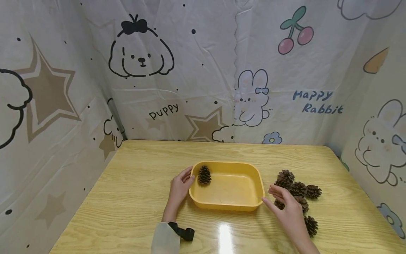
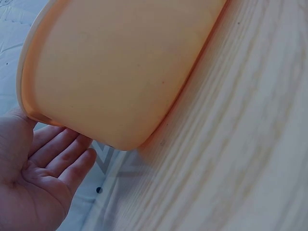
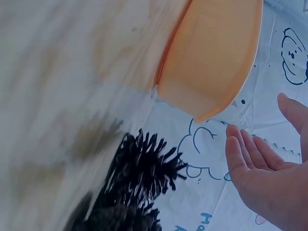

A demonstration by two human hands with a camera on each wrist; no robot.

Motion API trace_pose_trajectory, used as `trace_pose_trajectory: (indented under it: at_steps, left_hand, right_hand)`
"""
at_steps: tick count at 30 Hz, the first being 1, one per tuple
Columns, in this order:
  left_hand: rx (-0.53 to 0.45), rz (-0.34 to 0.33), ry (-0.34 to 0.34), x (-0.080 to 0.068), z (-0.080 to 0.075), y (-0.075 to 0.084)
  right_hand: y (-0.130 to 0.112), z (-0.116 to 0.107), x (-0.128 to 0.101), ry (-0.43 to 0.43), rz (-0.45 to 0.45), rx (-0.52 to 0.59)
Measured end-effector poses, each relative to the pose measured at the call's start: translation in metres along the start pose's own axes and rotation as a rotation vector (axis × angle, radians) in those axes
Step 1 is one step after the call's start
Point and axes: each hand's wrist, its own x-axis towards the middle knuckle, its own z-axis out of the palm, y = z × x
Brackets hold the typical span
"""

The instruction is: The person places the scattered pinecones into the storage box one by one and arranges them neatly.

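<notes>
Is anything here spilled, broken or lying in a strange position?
Nothing stands out. The yellow tray sits flat on the wooden table with one pine cone inside. The other pine cones lie in a loose cluster right of it. The left hand and right hand are open beside the tray.

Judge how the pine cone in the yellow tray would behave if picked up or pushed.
The cone stands upright with open, spread scales, so it is probably light and dry. The scales look thin and may snap under a hard squeeze. Pushed on the tray's smooth floor, it would likely tip and roll.
</notes>
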Motion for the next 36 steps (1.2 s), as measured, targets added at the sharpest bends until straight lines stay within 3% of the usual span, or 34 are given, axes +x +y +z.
trace_pose_trajectory:
  at_steps: [12,29,36]
  left_hand:
    - [-0.004,0.008,0.001,0.001,0.000,-0.002]
    - [-0.016,0.005,0.002,0.001,0.000,-0.002]
    - [-0.019,0.015,-0.001,0.001,0.000,-0.002]
  right_hand:
    - [0.015,-0.019,-0.011,-0.011,0.139,-0.056]
    - [0.052,-0.056,-0.031,0.058,0.226,-0.167]
    - [0.067,-0.069,-0.035,0.009,0.250,-0.222]
